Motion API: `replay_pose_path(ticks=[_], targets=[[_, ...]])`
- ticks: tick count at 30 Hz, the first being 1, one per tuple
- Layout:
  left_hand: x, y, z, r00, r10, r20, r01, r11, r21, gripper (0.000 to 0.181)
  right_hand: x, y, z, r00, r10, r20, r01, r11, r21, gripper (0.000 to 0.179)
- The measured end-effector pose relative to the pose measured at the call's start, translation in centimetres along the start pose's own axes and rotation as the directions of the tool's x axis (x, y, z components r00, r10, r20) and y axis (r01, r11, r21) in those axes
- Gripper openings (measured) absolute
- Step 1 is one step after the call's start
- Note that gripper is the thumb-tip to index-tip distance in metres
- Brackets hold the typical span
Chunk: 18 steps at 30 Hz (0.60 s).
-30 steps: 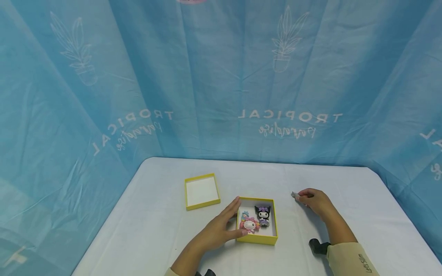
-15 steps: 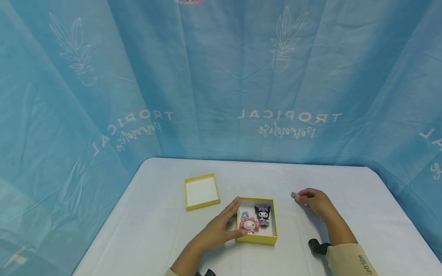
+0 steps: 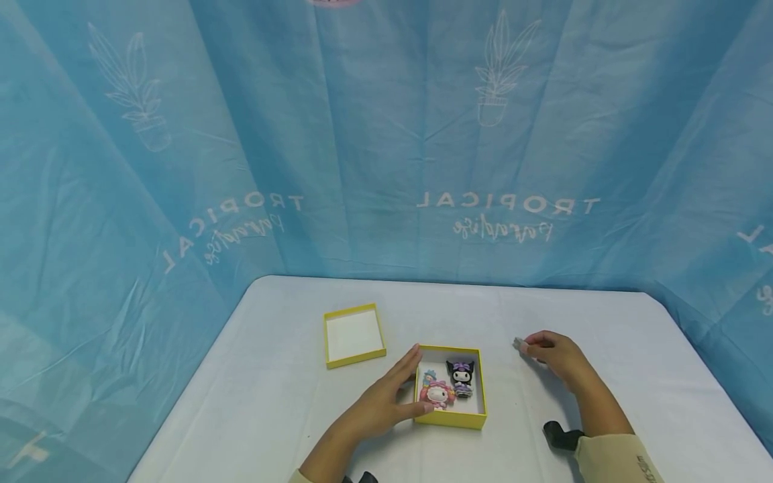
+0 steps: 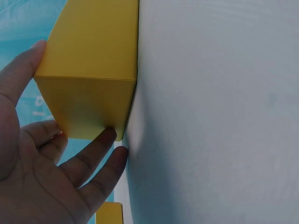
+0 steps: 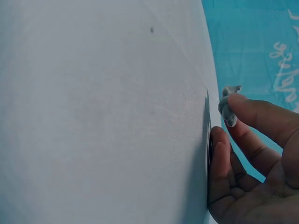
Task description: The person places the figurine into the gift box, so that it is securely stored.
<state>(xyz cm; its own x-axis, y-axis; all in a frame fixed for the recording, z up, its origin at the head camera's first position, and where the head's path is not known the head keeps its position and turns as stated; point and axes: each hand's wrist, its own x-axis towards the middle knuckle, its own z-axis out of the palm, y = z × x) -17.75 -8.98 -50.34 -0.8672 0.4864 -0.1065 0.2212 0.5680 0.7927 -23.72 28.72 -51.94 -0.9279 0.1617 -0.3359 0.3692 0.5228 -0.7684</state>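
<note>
Left hand [image 3: 377, 406]: laid with straight, parted fingers along the left wall of the open, square, yellow card-like box [image 3: 451, 419]; the thumb is rested on the near rim.
Right hand [image 3: 558, 357]: clamped, thumb to forefinger, on a small, irregular grey piece [image 5: 224, 107] (material cannot be told), right of the box and well apart from it.
Box contents: a pink-and-white figurine [image 3: 436, 396] and a black-and-purple figurine [image 3: 461, 380], side by side.
Shallow yellow lid [image 3: 356, 360]: placed beyond and left of the box, hollow side up.
Risks: the piece could be dropped if the pinch is loosened; the figurines could be jostled if the box is pushed unevenly.
</note>
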Motion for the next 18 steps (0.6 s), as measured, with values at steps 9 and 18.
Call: replay_pose_path(ticks=[9, 18], targets=[[0.1, -0.1, 0.0, 1.0, -0.002, 0.001, 0.002, 1.0, 0.002, 0.095, -0.4, 0.4, -0.1, 0.999, -0.032, 0.011, 0.031, 0.999, 0.038, 0.038], [0.1, -0.2, 0.1, 1.0, 0.017, 0.003, -0.017, 1.0, -0.001, 0.094, -1.1, 0.6, -0.4, 0.996, -0.077, 0.04, 0.073, 0.993, 0.091, 0.041]])
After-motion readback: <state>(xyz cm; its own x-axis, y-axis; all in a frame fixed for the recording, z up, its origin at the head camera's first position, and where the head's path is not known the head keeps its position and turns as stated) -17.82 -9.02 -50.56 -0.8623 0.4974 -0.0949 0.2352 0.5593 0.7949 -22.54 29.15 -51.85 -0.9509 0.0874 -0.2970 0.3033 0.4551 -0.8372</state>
